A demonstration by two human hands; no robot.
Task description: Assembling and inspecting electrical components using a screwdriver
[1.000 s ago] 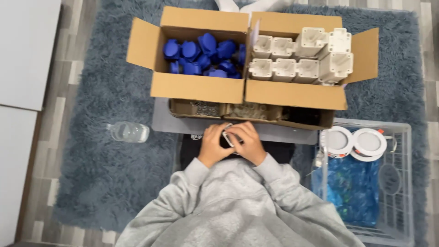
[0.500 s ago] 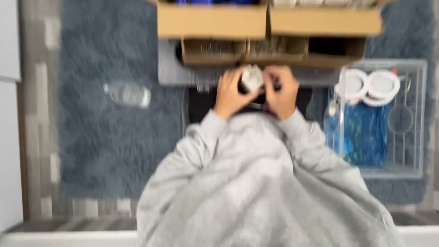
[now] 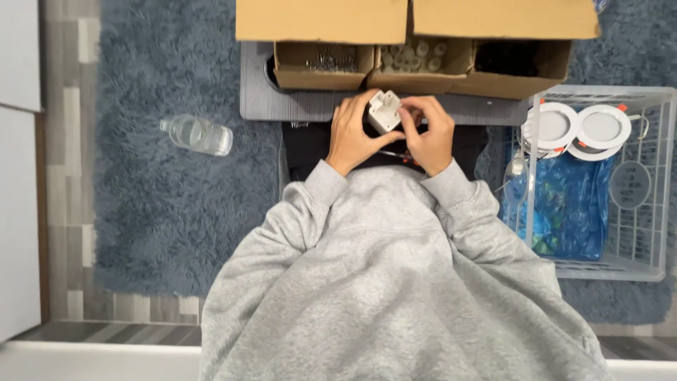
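Both hands meet over a small white plastic box-shaped part (image 3: 384, 111) just in front of the grey board (image 3: 296, 104). My left hand (image 3: 352, 134) cups the part from the left and below. My right hand (image 3: 429, 132) pinches its right side with the fingertips. Grey sweatshirt sleeves cover both arms. A thin tool with a red tip (image 3: 403, 155) lies under the hands on a black surface (image 3: 310, 144); most of it is hidden.
Low cardboard trays (image 3: 324, 67) with small metal and white parts stand behind the hands, under larger box flaps (image 3: 321, 21). A clear wire-sided crate (image 3: 652, 183) at right holds round white lamps (image 3: 578, 127) and a blue bag. A clear bottle (image 3: 197, 134) lies on the blue-grey rug at left.
The view has tilted downward, so the boxes of blue and white parts have slid out of the top. The hands have lifted the white part and turned it between them.
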